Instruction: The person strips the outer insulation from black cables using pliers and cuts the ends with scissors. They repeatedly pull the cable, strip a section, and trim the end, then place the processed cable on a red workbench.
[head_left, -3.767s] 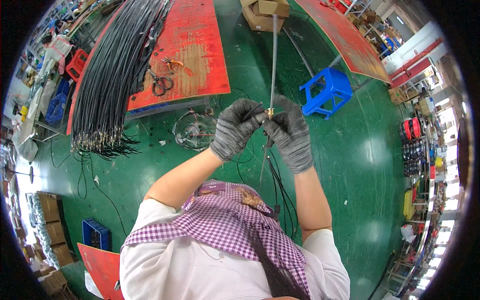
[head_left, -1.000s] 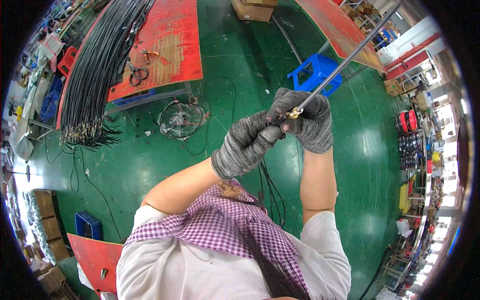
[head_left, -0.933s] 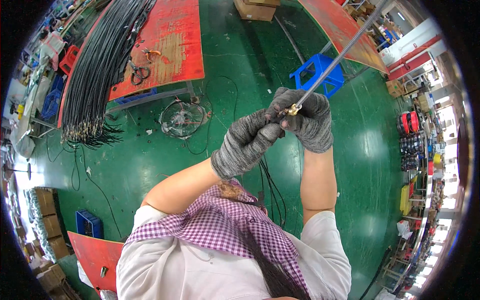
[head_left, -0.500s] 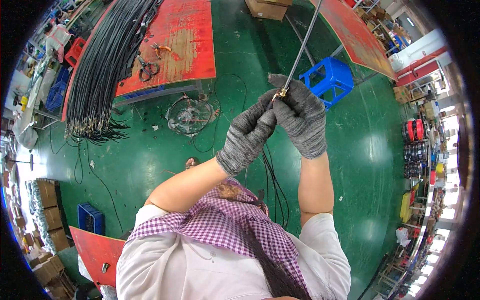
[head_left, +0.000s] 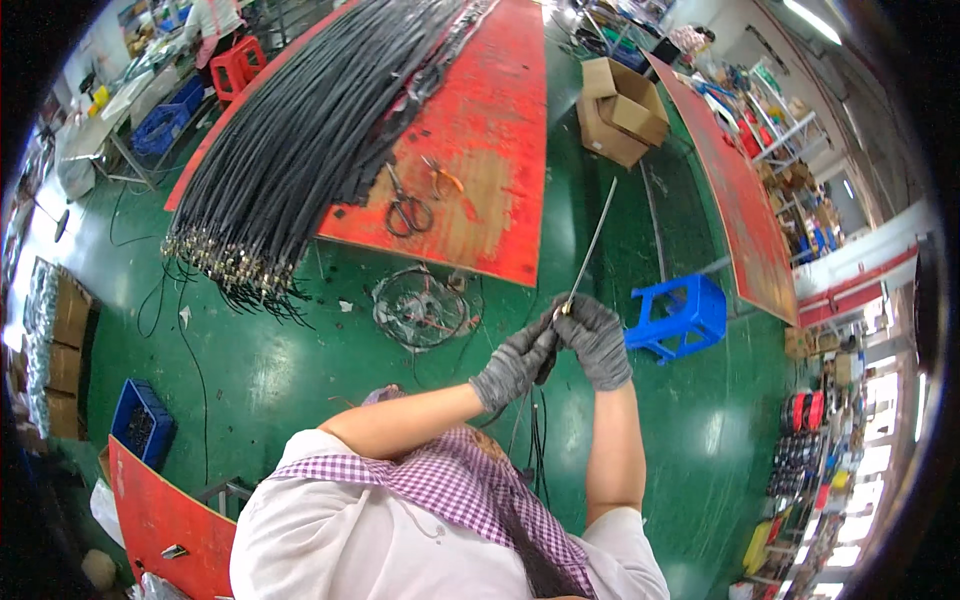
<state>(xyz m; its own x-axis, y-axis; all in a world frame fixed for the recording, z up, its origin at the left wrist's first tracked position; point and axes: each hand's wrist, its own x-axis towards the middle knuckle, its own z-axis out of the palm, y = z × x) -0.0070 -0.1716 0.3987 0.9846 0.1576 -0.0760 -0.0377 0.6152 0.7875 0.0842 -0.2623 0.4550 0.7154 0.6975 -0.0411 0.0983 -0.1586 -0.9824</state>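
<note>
Tube [head_left: 597, 225], grey: one, right of frame centre, slanting toward upper right. Fitting [head_left: 565, 309], brass: one, at tube's lower end. Right grip [head_left: 595, 340], gloved: closed on fitting. Left grip [head_left: 515, 363], gloved: apparently pinched on fitting too, hold partly hidden. Stage, as judged: midway; fitting on tube, release not yet made. Upper left: tabletop [head_left: 500, 130], red, bearing cables [head_left: 300, 150], black, metal-tipped; scissors [head_left: 401, 196] and pliers [head_left: 437, 174] lying beside, out of hand. Further right: stool [head_left: 702, 305], blue.

Mottled grey is seen on gloves [head_left: 603, 348], silver-grey on rod [head_left: 596, 241], brass-yellow on fitting [head_left: 566, 309]. Purple-and-white check is noted on apron [head_left: 455, 487], black on cables [head_left: 325, 125], patchy red on bench [head_left: 505, 125], blue on stool [head_left: 707, 310].
</note>
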